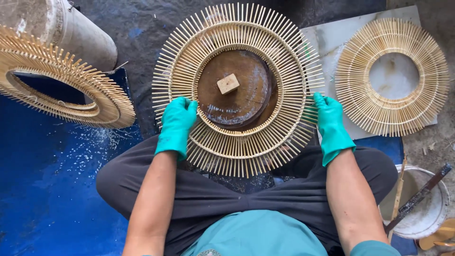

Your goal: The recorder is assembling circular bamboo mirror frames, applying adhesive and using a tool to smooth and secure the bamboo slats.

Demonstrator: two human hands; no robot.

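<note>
Bamboo sticks fan out from a round sunburst frame at the centre of the frame, resting above the lap of a seated person. Its middle sits over a brown disc topped by a small wooden block. The left hand in a teal glove presses flat fingers on the lower left rim; the right hand grips the right edge. A second frame lies upper right, another upper left, a white bucket lower right.
</note>
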